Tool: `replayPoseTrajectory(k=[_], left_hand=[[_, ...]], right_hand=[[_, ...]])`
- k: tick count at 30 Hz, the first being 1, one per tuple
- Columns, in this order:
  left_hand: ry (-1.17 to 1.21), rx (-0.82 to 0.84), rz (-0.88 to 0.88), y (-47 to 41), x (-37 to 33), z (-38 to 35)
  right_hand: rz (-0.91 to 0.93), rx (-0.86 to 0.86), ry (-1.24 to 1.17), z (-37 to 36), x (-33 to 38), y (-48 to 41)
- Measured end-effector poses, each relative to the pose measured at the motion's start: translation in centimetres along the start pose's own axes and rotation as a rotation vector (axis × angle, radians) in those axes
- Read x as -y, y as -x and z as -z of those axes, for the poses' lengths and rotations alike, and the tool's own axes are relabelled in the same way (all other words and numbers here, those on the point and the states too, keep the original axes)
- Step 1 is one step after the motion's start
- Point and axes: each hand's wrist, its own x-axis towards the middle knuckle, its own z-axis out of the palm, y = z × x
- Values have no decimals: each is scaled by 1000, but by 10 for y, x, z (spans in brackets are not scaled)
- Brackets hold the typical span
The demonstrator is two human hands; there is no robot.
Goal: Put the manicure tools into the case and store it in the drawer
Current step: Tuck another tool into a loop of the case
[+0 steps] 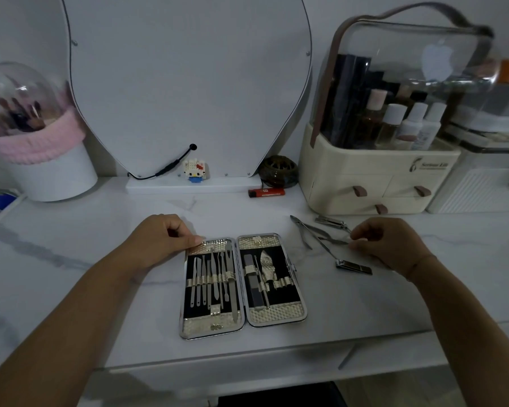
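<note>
Manicure case [272,314] lies open and flat at the centre of the worktop [71,230], both halves facing up, so that every elastic loop can be reached from above. The left half is almost fully stocked with slim steel implements. The right half holds about 3 pieces and shows vacant loops, which I judge are meant for the items not yet stowed. The left hand [159,239] has its fingers curled, with thumb and fingertips bearing on the upper left corner of the case, apparently to keep it from sliding; whether it pinches or only presses cannot be told. The right hand [391,245] is narrowed to a fingertip pinch at the end of a long steel tool [315,230] lying just right of the case, a grip suited to lifting a thin flat piece. A small nail clipper [332,222] and a large nail clipper [353,267] lie near it, unstowed. Behind them stands a cream organiser [365,160] with 3 drawers [356,186] fitted with brown pull tabs; which drawer is intended cannot be told. Its printed label [429,165] is in script too blurred to read with confidence. An apple-shaped logo [437,58] shows on the clear lid. The red lighter [266,192] carries print too small to read.
</note>
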Motion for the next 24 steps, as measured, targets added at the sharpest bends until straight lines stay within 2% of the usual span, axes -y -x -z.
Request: replayPoseTrajectory(k=[4,6,10,12,16,19,24], left_hand=[[4,13,-5,1,-1,0],[10,10,-7,2,-2,0],[-13,9,-10,1,-3,0],[-9,7,-4,1,-2,0],[-15,1,4,1,-3,0],[-22,-4,5,2,-3,1],[-50,-7,-7,2,-3,2]], right_hand=[[-40,-26,-164,2,-2,1],[-69,-79,-272,3,-6,0],[-85,-225,-335,0,-4,-2],[-79,-238,-418,-7,13,-1],[-74,-17,-665,-40,65,-2],[-77,138,-687,-66,102,-6],[-150,194,-705,-96,136,-14]])
